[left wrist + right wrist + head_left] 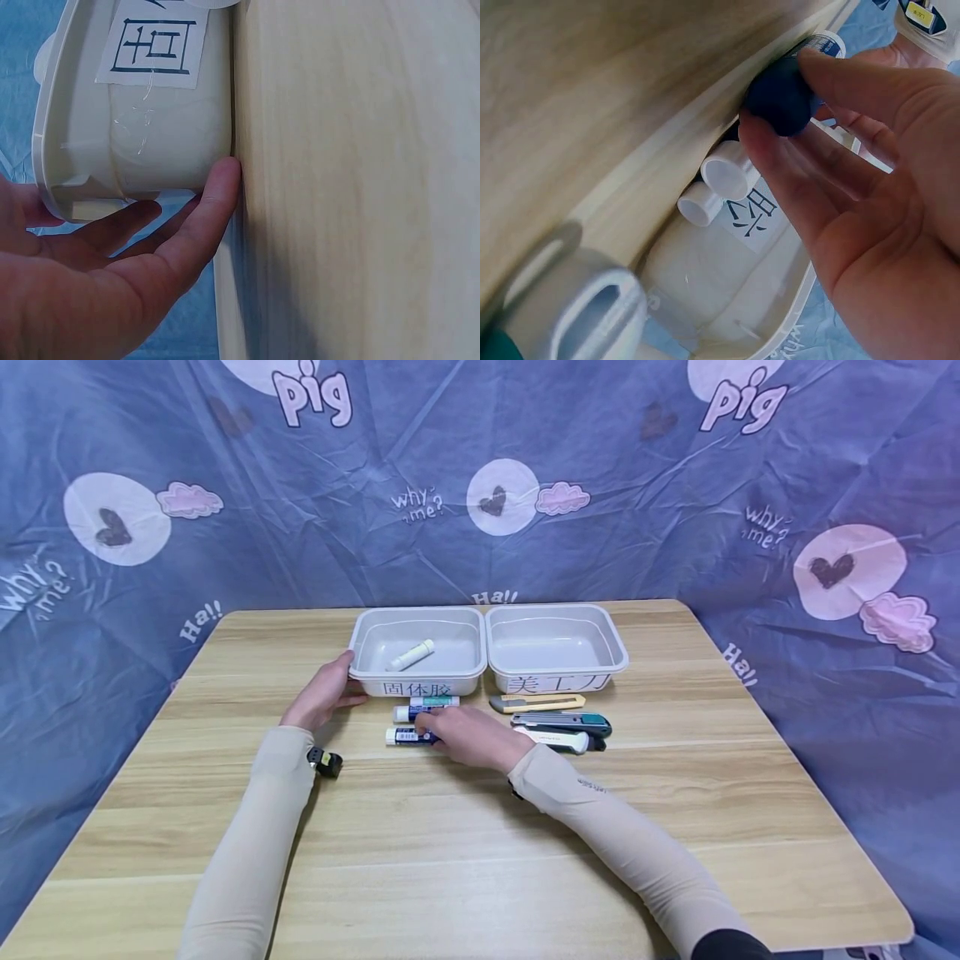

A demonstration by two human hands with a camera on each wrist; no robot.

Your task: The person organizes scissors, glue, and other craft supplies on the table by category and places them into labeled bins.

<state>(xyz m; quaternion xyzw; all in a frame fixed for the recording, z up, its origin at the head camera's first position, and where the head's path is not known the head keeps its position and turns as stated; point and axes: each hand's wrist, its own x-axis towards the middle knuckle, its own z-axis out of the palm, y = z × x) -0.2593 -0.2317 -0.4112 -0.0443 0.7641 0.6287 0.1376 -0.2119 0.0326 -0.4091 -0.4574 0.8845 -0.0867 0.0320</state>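
Mid-frame, the right hand pinches a blue-and-white plastic tube by one end, risking tilt; the left hand, fingers apart, touches a white rectangular tub.

Navy glue stick, whitish tubs; blue heart-patterned backdrop

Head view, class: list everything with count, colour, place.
Tubs: two, whitish, at back.
Labels: two, white, on tub fronts.
White glue stick: one, white, in left tub.
Green glue stick: one, green, before left tub.
Blue glue sticks: two, blue, before green one.
Knives: three, yellow, grey and white, before right tub.
Table: one, light wood, beneath.
Cloth: one, blue, behind table.
Sleeves: two, beige, foreground.
Wrist cameras: two, black, at sleeve ends.
Left grip: one, bare, at left tub.
Right grip: one, bare, pinching nearest blue stick.
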